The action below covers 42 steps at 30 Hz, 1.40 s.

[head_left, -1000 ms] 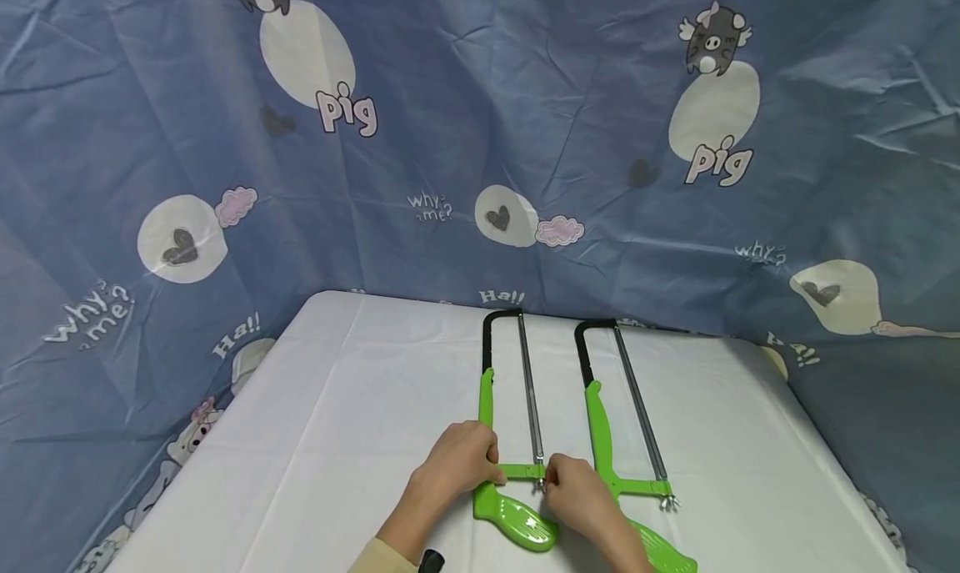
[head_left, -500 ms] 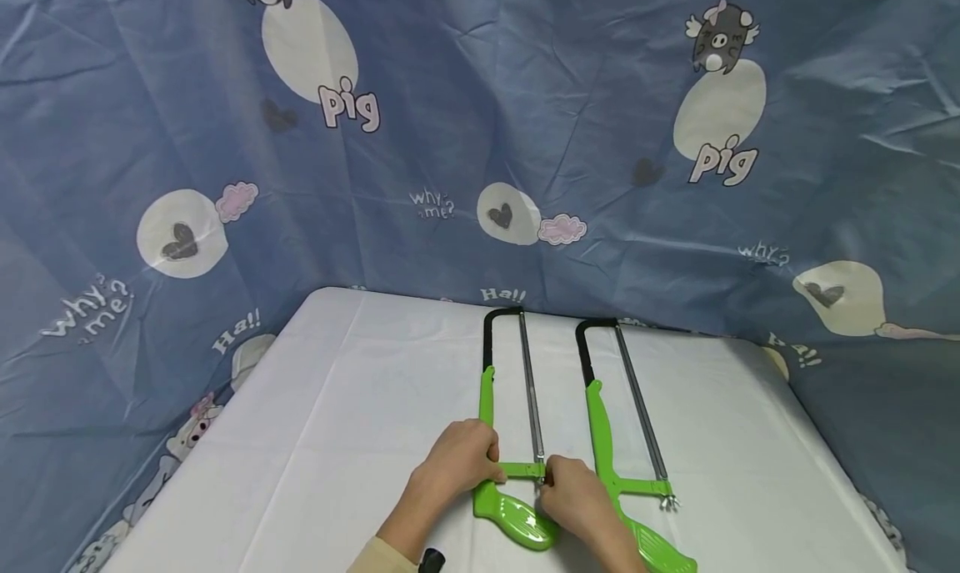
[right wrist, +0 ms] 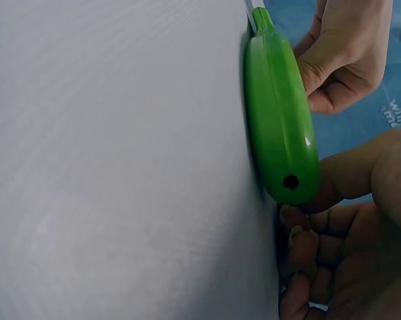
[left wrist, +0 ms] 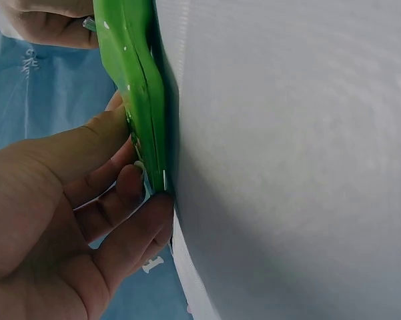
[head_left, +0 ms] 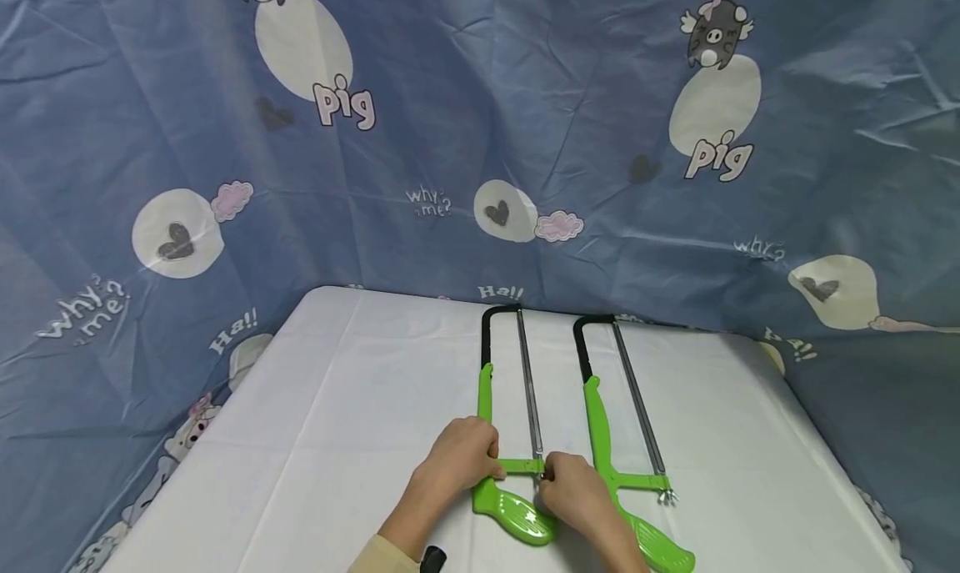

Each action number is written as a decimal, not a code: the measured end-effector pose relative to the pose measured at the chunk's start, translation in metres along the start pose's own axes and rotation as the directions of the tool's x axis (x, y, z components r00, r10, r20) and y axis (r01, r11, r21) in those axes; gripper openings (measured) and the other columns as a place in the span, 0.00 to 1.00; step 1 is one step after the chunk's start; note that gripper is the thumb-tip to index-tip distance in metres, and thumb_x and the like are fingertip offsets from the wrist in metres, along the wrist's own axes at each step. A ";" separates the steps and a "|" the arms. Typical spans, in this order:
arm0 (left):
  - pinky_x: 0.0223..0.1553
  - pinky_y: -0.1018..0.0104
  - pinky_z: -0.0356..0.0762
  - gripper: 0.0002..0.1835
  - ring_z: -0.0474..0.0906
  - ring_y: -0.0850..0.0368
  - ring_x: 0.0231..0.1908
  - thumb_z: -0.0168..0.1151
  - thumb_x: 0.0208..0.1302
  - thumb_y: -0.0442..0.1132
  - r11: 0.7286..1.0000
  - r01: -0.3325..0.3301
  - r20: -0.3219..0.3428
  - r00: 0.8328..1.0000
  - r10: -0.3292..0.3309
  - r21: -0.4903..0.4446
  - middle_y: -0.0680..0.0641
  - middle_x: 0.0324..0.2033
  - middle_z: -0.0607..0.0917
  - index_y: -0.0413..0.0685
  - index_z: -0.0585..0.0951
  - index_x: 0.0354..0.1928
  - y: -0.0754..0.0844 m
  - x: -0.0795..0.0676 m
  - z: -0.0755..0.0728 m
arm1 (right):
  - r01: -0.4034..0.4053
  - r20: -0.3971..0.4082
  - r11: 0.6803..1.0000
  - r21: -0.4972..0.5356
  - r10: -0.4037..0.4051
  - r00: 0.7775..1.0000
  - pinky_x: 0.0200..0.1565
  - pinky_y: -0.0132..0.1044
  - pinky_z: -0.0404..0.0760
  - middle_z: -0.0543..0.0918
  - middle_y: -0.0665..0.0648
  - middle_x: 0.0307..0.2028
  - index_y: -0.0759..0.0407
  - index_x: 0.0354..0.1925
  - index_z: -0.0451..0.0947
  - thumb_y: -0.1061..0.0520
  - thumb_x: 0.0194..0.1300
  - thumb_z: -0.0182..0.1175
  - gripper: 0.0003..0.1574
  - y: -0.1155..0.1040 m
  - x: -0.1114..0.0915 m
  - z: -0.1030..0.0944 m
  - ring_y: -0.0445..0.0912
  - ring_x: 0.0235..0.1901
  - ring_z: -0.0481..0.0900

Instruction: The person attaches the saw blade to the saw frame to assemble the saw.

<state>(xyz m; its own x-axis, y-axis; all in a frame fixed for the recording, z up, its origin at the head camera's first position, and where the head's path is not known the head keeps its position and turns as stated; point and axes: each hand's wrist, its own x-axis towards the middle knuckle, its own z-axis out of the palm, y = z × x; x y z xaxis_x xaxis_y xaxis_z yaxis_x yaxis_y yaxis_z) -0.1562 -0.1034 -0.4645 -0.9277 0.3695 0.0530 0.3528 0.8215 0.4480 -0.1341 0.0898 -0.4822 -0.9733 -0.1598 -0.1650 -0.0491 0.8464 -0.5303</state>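
Observation:
A hacksaw (head_left: 521,519) with a glossy green handle, black front frame and grey blade lies on the white table, blade side to the right. My left hand (head_left: 460,454) grips its green frame just above the handle; in the left wrist view, thumb and fingers hold the green body (left wrist: 137,73) from both sides. At the near end of the blade, my right hand (head_left: 576,491) has its fingertips curled at the tensioning nut, which they mostly hide. The right wrist view shows the handle's butt end (right wrist: 280,127) in front of the right fingers.
A second, matching hacksaw (head_left: 600,427) lies close on the right, its wing nut (head_left: 667,497) visible; my right forearm overlaps its handle. A black cylindrical object (head_left: 432,559) shows at the left sleeve. Blue printed cloth (head_left: 420,139) hangs behind the white table (head_left: 360,406).
My right fingers have shifted slightly left over the nut, covering more of it than a second ago. The left hand keeps its grip, and both hacksaws stay in place.

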 end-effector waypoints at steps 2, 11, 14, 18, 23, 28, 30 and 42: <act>0.23 0.74 0.67 0.14 0.68 0.66 0.19 0.81 0.44 0.45 1.000 -0.002 0.000 1.000 0.002 0.005 0.59 0.17 0.78 0.52 0.82 0.18 0.000 -0.001 -0.001 | -0.003 -0.004 1.000 0.005 0.003 1.000 0.23 0.37 0.66 0.75 0.51 0.19 0.56 0.24 0.75 0.62 0.55 0.59 0.04 -0.001 0.000 0.001 0.45 0.20 0.70; 0.20 0.75 0.67 0.15 0.67 0.66 0.17 0.81 0.44 0.44 0.999 -0.008 -0.004 1.000 0.008 0.034 0.58 0.15 0.76 0.50 0.80 0.17 0.004 0.002 0.000 | -0.007 -0.025 1.000 0.014 0.008 1.000 0.22 0.36 0.66 0.74 0.51 0.19 0.57 0.24 0.75 0.62 0.56 0.59 0.06 -0.001 0.001 0.000 0.45 0.20 0.69; 0.20 0.75 0.66 0.15 0.67 0.66 0.17 0.80 0.45 0.44 0.999 -0.002 -0.006 1.000 0.002 0.047 0.58 0.15 0.76 0.51 0.80 0.17 0.006 0.002 0.002 | 0.004 -0.012 1.000 0.022 -0.003 1.000 0.21 0.36 0.65 0.74 0.51 0.18 0.56 0.23 0.74 0.62 0.55 0.59 0.06 -0.001 0.001 -0.001 0.44 0.19 0.68; 0.21 0.74 0.66 0.15 0.66 0.66 0.17 0.80 0.45 0.44 0.999 0.009 -0.003 1.000 -0.009 0.054 0.58 0.15 0.75 0.51 0.79 0.17 0.007 0.001 0.004 | -0.002 0.036 0.997 0.076 0.000 0.999 0.20 0.35 0.62 0.70 0.49 0.16 0.54 0.20 0.70 0.59 0.50 0.61 0.09 0.002 -0.001 -0.003 0.43 0.17 0.65; 0.21 0.74 0.66 0.15 0.66 0.66 0.17 0.80 0.45 0.44 0.998 0.011 -0.004 1.000 -0.010 0.059 0.58 0.15 0.76 0.51 0.80 0.17 0.007 0.001 0.003 | 0.001 0.084 0.984 0.177 -0.016 0.996 0.20 0.33 0.59 0.65 0.46 0.14 0.50 0.17 0.65 0.54 0.52 0.61 0.16 0.006 -0.001 -0.005 0.41 0.16 0.60; 0.22 0.74 0.66 0.15 0.66 0.66 0.18 0.80 0.44 0.45 0.997 -0.009 -0.012 1.000 0.010 0.078 0.58 0.16 0.77 0.51 0.80 0.18 0.007 -0.001 0.002 | 0.009 0.099 0.971 0.238 -0.033 0.995 0.20 0.32 0.59 0.69 0.47 0.14 0.52 0.18 0.69 0.53 0.55 0.61 0.14 0.009 -0.001 -0.006 0.41 0.16 0.62; 0.22 0.74 0.66 0.15 0.66 0.65 0.18 0.80 0.44 0.45 0.997 -0.013 -0.015 1.000 0.014 0.078 0.58 0.16 0.77 0.51 0.80 0.18 0.007 -0.001 0.002 | 0.007 0.098 0.970 0.244 -0.032 0.995 0.20 0.32 0.60 0.71 0.48 0.14 0.54 0.19 0.72 0.53 0.55 0.61 0.13 0.009 -0.001 -0.007 0.41 0.16 0.63; 0.23 0.74 0.66 0.14 0.66 0.65 0.19 0.79 0.47 0.46 0.997 -0.014 0.013 1.000 0.013 0.079 0.58 0.17 0.77 0.52 0.81 0.20 0.006 -0.001 0.002 | 0.020 0.094 0.972 0.234 -0.043 0.995 0.21 0.33 0.61 0.76 0.50 0.17 0.57 0.21 0.76 0.53 0.56 0.60 0.11 0.010 0.000 -0.008 0.42 0.17 0.65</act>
<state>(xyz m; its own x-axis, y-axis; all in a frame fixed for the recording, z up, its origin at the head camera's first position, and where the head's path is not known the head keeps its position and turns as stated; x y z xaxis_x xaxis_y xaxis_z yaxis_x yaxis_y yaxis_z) -0.1533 -0.0979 -0.4642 -0.9214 0.3857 0.0474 0.3742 0.8479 0.3755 -0.1360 0.1026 -0.4813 -0.9449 -0.2433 -0.2189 -0.0151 0.7006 -0.7134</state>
